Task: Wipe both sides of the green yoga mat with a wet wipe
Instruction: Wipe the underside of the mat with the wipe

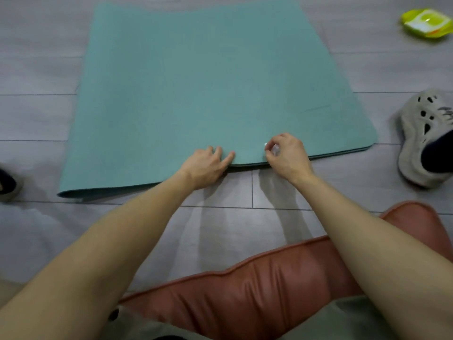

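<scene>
The green rubbery yoga mat [196,82] lies flat on the grey plank floor [36,114]. Its long axis runs from 6 o'clock to 12 o'clock, straight away from the person, and the far end passes out of view at the top. Its near edge shows two layers, so it looks doubled over. Both hands sit on that near edge, with the whole upper face at 12 o'clock from them. The left hand [204,168] rests open on the edge, fingers fairly straight on top; whether the thumb hooks under cannot be told. Just beside it at 3 o'clock, the right hand [286,155] is curled around a small crumpled white wet wipe [275,150] held against the mat. Being the hand with the wipe, it seems set to stroke outward toward 12 o'clock while the left pins the edge, or both may lift the edge to turn the mat. A yellow crinkled wipe packet [426,23] lies well apart at 2 o'clock.
</scene>
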The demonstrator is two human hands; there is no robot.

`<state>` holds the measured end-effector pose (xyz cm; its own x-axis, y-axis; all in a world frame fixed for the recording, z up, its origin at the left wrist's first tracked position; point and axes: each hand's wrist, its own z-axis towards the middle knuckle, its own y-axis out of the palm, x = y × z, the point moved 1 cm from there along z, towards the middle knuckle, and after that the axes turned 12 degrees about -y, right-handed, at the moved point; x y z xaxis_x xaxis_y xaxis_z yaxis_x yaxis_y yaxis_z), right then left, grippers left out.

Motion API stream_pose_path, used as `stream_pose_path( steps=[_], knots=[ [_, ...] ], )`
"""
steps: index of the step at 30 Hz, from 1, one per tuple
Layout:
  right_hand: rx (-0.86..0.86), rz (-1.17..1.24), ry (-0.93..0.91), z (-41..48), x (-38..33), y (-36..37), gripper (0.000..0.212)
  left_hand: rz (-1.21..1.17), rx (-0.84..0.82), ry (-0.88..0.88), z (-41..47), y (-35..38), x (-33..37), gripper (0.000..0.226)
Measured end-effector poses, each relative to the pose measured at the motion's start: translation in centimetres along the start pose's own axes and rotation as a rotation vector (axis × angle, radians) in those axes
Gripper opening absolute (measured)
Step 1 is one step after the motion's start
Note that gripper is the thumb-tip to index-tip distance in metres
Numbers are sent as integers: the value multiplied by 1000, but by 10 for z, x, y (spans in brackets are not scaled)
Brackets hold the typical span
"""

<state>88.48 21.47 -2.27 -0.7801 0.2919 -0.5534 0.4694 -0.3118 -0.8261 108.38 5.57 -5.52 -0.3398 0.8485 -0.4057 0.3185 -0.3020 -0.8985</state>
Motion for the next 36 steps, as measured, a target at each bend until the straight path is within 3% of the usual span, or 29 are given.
stream_pose_path(
  steps=[5, 8, 10, 14, 16, 20, 21, 23, 25, 30, 34, 36],
  knots=[
    [68, 106, -73, 19, -8, 8, 37, 25, 10, 10, -20, 8, -25, 56],
    [39, 83, -121, 23, -13, 22, 33, -4, 3, -82, -52, 41, -69, 48],
    [-7, 62, -154, 21, -18, 33, 30, -21, -42, -280, -80, 64, -106, 41],
    [-61, 35, -235, 18, -37, 52, 32, -162, -239, -895, -145, 89, -153, 32],
    [-106, 5, -257, 20, -51, 62, 30, -372, -275, -1152, -161, 84, -141, 31],
    [-158, -32, -285, 16, -69, 81, 18, -1004, -407, -1499, -153, 74, -102, 79],
    [-154, -35, -287, 13, -70, 84, 17, -1211, -420, -1571, -151, 74, -97, 79],
    [-133, -34, -279, 5, -72, 87, 21, -1611, -468, -1639, -151, 67, -83, 48],
    [-128, -13, -276, 0, -77, 91, 22, -1794, -509, -1627, -150, 54, -71, 20],
    [-183, 63, -424, -4, -108, 112, 11, -1799, -594, -1539, -141, 60, -66, 16],
    [-343, 52, -818, -13, -135, 129, 8, -1526, -341, -1664, -163, 83, -102, 26],
    [-293, -40, -867, 3, -134, 129, 12, -1491, -223, -1739, -181, 90, -124, 35]
  ],
)
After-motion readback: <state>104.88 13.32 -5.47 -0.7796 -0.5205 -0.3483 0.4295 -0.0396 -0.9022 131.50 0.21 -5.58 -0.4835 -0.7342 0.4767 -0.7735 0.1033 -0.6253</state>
